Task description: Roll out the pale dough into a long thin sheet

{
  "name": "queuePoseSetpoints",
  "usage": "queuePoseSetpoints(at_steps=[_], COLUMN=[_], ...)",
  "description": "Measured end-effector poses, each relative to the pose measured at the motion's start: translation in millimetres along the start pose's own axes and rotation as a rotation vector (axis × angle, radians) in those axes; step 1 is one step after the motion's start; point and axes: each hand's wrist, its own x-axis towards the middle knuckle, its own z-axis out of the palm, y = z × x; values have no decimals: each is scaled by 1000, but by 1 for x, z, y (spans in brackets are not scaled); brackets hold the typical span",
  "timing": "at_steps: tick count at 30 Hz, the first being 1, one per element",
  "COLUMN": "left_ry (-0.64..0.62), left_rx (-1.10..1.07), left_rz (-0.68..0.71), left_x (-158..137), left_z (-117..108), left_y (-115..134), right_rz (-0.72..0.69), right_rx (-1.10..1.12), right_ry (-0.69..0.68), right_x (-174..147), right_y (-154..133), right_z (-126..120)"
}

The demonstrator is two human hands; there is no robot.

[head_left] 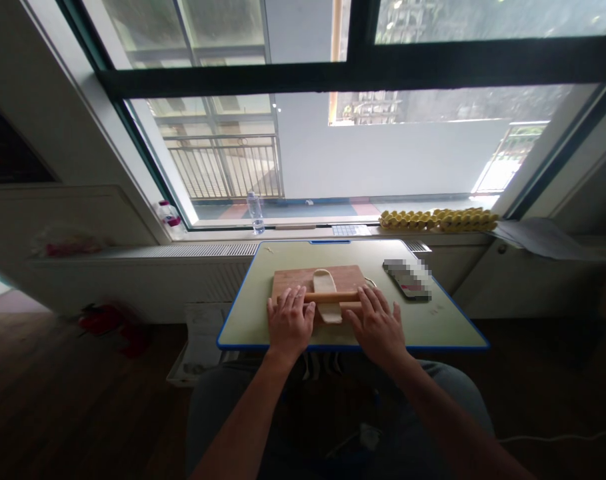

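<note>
A wooden rolling pin [331, 297] lies crosswise over a long, flat strip of pale dough [325, 281]. Beneath the dough is a wooden cutting board [350, 275]; a pale loop shows at its right edge. My left hand [290, 321] rests palm down on the left end of the pin, fingers stretched forward over it. On the right end lies my right hand [380, 325], also palm down, its fingers extended and the thumb apart. The dough reaches out on both sides of the pin, between my hands. Both ends of the pin are partly hidden under my fingers.
The board stands on a small pale-green table [247, 320] with a blue rim. A phone [409, 279], partly pixelated, lies at the right. Along the windowsill are a clear bottle [255, 213], another bottle [169, 217] and a yellow bumpy object [437, 219].
</note>
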Motion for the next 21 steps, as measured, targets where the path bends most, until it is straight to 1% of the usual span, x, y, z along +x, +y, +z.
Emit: queuePoseSetpoints(at_steps=[4,8,15,18,21], left_ry=[-11,4,5,-29,-69], left_rx=[3,-23,-43,-42,-19], left_rz=[-8,-4,-7,-33,-51], left_x=[2,16,54,72,86], left_z=[0,4,16,19,20], left_y=[1,1,-1,-1,0], right_rz=[8,9,24,7,-7], right_rx=[-11,7,38,22,1], right_ry=[9,-13,-24,-45,-68], right_x=[1,17,54,71,85], right_y=[-2,-3,-5,-8,-12], right_z=[2,3,13,11,3])
